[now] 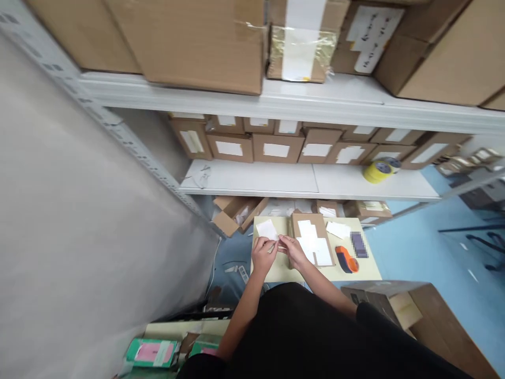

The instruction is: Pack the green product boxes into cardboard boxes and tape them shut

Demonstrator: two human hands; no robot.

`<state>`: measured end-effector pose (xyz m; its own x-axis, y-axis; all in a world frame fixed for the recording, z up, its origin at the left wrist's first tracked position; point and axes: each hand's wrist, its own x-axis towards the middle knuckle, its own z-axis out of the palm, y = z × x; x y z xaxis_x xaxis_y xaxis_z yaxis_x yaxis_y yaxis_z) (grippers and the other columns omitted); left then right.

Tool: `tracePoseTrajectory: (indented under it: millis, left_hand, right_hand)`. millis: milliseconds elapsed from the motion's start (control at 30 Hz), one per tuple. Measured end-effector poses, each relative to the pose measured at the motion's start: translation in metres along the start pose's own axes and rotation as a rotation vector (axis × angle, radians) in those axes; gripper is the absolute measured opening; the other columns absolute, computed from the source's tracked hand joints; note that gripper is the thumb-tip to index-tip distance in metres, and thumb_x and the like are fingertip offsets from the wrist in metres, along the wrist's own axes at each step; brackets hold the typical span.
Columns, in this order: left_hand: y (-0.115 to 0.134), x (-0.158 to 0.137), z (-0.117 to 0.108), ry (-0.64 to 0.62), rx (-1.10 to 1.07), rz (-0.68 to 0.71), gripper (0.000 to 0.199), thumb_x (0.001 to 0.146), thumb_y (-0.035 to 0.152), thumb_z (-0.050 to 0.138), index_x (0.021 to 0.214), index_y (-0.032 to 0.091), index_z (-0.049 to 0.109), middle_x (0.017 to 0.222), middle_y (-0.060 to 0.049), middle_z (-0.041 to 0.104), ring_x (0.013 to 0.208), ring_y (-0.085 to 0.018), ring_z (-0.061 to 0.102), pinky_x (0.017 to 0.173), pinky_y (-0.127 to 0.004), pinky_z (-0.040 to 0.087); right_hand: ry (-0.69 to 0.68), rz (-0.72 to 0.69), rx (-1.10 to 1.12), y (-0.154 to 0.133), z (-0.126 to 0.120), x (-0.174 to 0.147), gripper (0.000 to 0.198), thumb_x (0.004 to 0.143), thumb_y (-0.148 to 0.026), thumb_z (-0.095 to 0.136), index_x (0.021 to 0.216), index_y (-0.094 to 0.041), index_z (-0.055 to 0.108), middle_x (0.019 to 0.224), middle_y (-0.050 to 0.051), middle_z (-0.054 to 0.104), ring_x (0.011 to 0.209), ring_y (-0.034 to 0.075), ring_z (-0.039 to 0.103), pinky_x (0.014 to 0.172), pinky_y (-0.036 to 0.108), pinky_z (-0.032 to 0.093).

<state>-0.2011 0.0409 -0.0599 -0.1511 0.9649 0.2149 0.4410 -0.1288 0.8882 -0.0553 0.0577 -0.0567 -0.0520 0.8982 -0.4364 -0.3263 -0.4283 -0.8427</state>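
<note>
Paper slip: wht, rect., nr cardbd box.

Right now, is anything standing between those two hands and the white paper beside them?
Nothing visible does: the left hand and right hand meet at the lower right corner of the white paper, though their exact grip is too small to tell. The cardboard box lies to the right, out of the way.

Handwritten label, blurred, no text legible
</note>
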Motion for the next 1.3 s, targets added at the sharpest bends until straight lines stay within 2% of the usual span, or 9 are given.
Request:
tracePoseTrajectory:
  millis: [167,267,333,433,567,667,867,1100,1300]
  left_hand:
    - [0.025,0.002,0.057,-0.198,-0.048,0.111,0.026,0.079,0.042,0.082,0.101,0.029,0.079,0.12,-0.013,0.068,0.12,-0.034,0.059,0.104,-0.047,0.049]
    - [0.023,0.007,0.086,-0.124,-0.175,-0.143,0.031,0.082,0.053,0.076,0.093,0.024,0.072,0.108,-0.011,0.07,0.106,-0.029,0.065,0.09,-0.041,0.054]
    - [0.018,0.013,0.103,-0.117,-0.303,-0.331,0.037,0.081,0.058,0.072,0.083,0.022,0.063,0.085,-0.005,0.067,0.083,-0.022,0.066,0.078,-0.035,0.053]
    - [0.008,0.019,0.126,-0.151,-0.408,-0.436,0.044,0.07,0.059,0.077,0.076,0.022,0.055,0.07,0.002,0.061,0.068,-0.016,0.061,0.07,-0.029,0.049]
    - [-0.003,0.026,0.147,-0.101,-0.264,-0.457,0.036,0.068,0.05,0.078,0.075,0.023,0.056,0.07,0.002,0.063,0.069,-0.016,0.062,0.071,-0.028,0.048]
    - [-0.01,0.034,0.163,-0.077,-0.133,-0.457,0.028,0.068,0.043,0.076,0.07,0.023,0.056,0.07,0.001,0.064,0.07,-0.017,0.062,0.072,-0.029,0.047]
    - [-0.022,0.049,0.189,-0.014,0.027,-0.488,0.017,0.068,0.03,0.071,0.067,0.022,0.057,0.068,0.001,0.064,0.069,-0.018,0.063,0.072,-0.03,0.048]
    - [-0.023,0.055,0.2,-0.007,0.16,-0.519,0.015,0.072,0.023,0.072,0.067,0.022,0.057,0.068,0.0,0.067,0.07,-0.019,0.067,0.074,-0.031,0.051]
    - [-0.022,0.056,0.204,-0.041,0.312,-0.573,0.014,0.078,0.022,0.071,0.075,0.022,0.058,0.078,-0.001,0.073,0.081,-0.019,0.072,0.083,-0.03,0.053]
  right_hand:
    - [0.354,-0.139,0.05,-0.018,-0.059,0.003,0.029,0.063,-0.043,0.087,0.076,-0.02,0.075,0.078,0.003,0.075,0.072,0.018,0.067,0.066,0.03,0.054]
    - [0.434,-0.094,0.14,-0.025,-0.089,0.007,0.03,0.059,-0.041,0.088,0.077,-0.02,0.075,0.081,0.003,0.076,0.072,0.017,0.067,0.063,0.028,0.054]
    - [0.413,-0.038,0.17,-0.025,-0.104,0.008,0.032,0.058,-0.04,0.089,0.077,-0.02,0.074,0.081,0.003,0.075,0.071,0.017,0.067,0.062,0.027,0.054]
    - [0.371,-0.007,0.138,-0.017,-0.121,0.014,0.032,0.06,-0.042,0.088,0.078,-0.021,0.073,0.081,0.003,0.075,0.071,0.017,0.066,0.062,0.028,0.053]
    - [0.423,-0.15,-0.111,-0.005,-0.141,0.032,0.029,0.063,-0.048,0.083,0.074,-0.023,0.072,0.082,0.003,0.073,0.072,0.02,0.064,0.061,0.03,0.051]
    - [0.452,-0.262,-0.328,-0.001,-0.151,0.053,0.024,0.065,-0.047,0.078,0.071,-0.025,0.069,0.065,-0.001,0.065,0.064,0.02,0.059,0.063,0.031,0.047]
    - [0.48,-0.294,-0.518,0.003,-0.158,0.085,0.032,0.072,-0.033,0.068,0.102,-0.026,0.062,0.062,-0.007,0.057,0.063,0.022,0.058,0.067,0.029,0.043]
    - [0.383,-0.245,-0.633,0.01,-0.17,0.106,0.021,0.08,-0.023,0.063,0.098,-0.027,0.054,0.065,-0.006,0.055,0.069,0.024,0.062,0.068,0.028,0.039]
    - [0.248,-0.054,-1.055,0.005,-0.172,0.11,0.023,0.094,-0.021,0.058,0.116,-0.023,0.052,0.087,0.001,0.069,0.088,0.023,0.07,0.072,0.026,0.041]
